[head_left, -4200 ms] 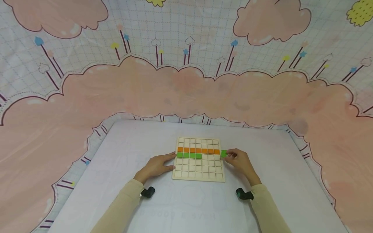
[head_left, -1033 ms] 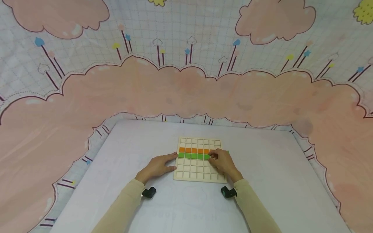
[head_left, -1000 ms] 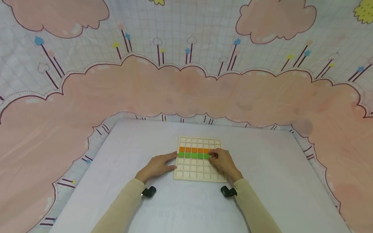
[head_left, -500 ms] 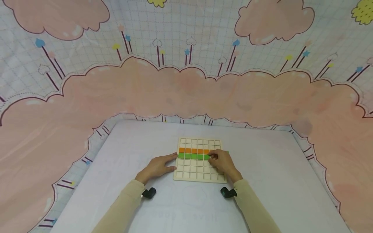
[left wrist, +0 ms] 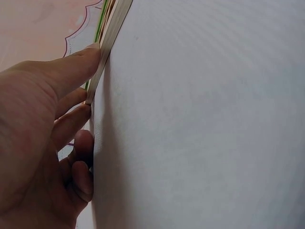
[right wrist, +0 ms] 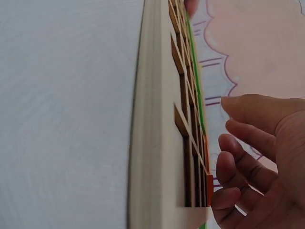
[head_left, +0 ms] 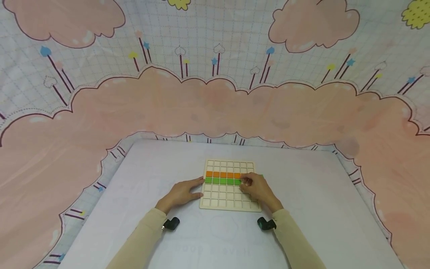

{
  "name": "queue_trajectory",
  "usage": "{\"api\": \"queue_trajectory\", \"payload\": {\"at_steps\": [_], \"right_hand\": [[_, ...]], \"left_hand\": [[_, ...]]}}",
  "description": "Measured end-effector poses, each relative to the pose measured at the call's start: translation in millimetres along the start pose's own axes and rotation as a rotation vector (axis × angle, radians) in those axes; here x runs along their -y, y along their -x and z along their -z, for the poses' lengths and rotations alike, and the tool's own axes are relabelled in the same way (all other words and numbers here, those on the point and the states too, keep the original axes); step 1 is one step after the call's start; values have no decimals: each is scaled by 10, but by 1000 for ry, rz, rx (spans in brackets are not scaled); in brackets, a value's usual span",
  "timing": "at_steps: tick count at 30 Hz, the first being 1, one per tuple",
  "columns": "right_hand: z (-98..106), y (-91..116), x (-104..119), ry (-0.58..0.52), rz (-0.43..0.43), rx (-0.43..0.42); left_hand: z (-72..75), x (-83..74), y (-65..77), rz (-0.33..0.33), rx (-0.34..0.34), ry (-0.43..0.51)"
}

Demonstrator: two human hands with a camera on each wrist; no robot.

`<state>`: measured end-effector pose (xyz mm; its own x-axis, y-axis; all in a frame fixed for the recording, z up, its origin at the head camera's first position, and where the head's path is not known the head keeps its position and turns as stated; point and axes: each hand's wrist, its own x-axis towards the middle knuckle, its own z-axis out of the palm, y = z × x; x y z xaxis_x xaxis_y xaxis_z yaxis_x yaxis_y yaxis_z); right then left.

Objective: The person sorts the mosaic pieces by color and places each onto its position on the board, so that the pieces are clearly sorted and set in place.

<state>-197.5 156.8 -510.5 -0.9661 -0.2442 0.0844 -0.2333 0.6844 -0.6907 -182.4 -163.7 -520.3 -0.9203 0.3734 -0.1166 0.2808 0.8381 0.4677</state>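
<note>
A wooden grid board (head_left: 221, 203) lies on the table, with a row of orange tiles (head_left: 216, 174) and, just below it, a row of green tiles (head_left: 216, 181). My left hand (head_left: 181, 191) rests at the board's left edge, its thumb and fingers spread; the left wrist view shows the thumb (left wrist: 78, 69) touching the side of the wood. Over the right part of the board is my right hand (head_left: 258, 186), fingertips at the end of the green row. In the right wrist view its loosely bent fingers (right wrist: 243, 162) hold nothing. It hides the right ends of both rows.
A bit of green (head_left: 262, 175) shows past the board's right edge, behind the right hand. White table (head_left: 181, 153) surrounds the board. A pink and white patterned cloth (head_left: 215, 108) rises behind the table and along its sides.
From right of the board, where it held a green piece, my right hand has moved left over the board. The visible green row is longer by one tile. My left hand has stayed put.
</note>
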Motion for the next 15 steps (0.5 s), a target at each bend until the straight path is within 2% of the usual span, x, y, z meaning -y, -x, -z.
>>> {"api": "queue_trajectory", "payload": {"at_steps": [15], "right_hand": [[247,76,11,-4,18,-39]], "left_hand": [[0,0,-5,-1,3,12]]}}
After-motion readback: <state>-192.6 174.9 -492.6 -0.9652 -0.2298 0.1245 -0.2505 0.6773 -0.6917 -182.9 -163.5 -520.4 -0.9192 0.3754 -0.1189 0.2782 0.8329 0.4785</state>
